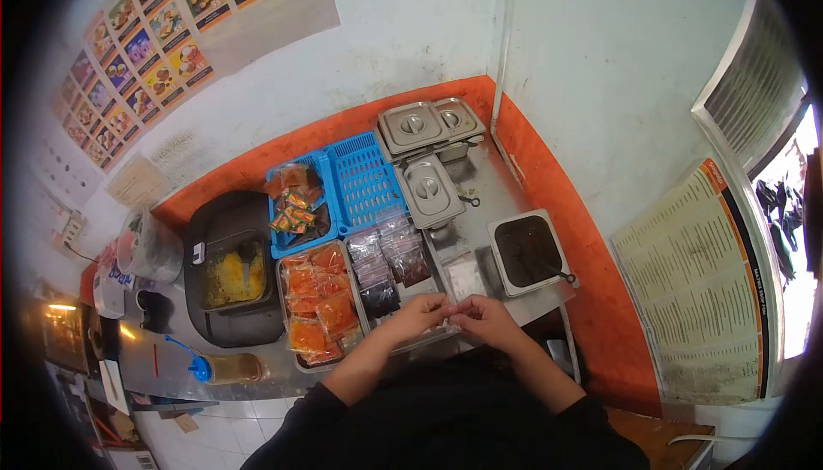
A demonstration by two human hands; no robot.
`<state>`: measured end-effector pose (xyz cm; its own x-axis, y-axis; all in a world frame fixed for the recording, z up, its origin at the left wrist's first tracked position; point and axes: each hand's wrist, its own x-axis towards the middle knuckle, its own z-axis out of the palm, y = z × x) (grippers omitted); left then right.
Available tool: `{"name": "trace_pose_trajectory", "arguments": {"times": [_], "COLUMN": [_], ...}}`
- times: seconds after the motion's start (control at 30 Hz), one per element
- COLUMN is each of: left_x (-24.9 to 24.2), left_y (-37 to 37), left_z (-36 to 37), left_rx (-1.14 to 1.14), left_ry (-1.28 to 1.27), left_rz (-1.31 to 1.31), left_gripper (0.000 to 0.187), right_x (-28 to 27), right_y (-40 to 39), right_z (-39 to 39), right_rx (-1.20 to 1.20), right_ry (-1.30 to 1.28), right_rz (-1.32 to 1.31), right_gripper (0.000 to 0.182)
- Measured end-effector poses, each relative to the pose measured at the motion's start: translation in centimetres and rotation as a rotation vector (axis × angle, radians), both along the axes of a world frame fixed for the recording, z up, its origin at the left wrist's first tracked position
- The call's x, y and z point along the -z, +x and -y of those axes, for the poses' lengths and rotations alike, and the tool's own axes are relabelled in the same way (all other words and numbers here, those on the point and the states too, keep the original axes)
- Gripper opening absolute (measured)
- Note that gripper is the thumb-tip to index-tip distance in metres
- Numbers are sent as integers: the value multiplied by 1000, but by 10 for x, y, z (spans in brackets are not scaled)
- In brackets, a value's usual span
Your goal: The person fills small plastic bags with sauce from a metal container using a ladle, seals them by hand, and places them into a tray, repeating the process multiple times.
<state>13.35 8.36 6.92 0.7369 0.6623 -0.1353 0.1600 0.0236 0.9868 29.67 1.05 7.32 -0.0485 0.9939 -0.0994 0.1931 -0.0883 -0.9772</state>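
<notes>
My left hand [417, 316] and my right hand [484, 320] meet at the fingertips over the counter's front edge. Both are closed in a pinch; whatever lies between the fingers is too small to make out. Just left of my left hand is a tray of small clear packets with dark contents [379, 300]. Beyond my hands lies a stack of clear plastic bags [465, 275]. Farther left, a metal tray holds packets of orange sauce [333, 309]. To the right of my right hand stands a steel container of dark sauce [525, 251] with a ladle in it.
Lidded steel containers [413, 125] stand at the back beside a blue basket [363, 180]. Another blue basket holds sachets [295, 215]. A black tray [206, 303] carries a pan of yellow food [233, 278]. A blue-capped bottle [225, 369] lies near the front left edge.
</notes>
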Motion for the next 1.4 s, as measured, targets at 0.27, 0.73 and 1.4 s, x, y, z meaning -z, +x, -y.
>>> {"name": "trace_pose_trajectory", "arguments": {"times": [0.27, 0.73, 1.4], "left_x": [-17, -12, 1], "left_y": [4, 48, 58], "left_z": [7, 14, 11], "left_rx": [-14, -19, 1], "left_ry": [289, 763, 824], "left_rz": [-239, -611, -214], "left_gripper": [21, 19, 58], "right_x": [-4, -16, 20], "right_y": [1, 6, 97], "right_z": [10, 15, 33], "right_rx": [139, 100, 759], "right_ry": [334, 77, 400], "right_rz": [669, 755, 1508], "right_gripper": [7, 16, 16]}}
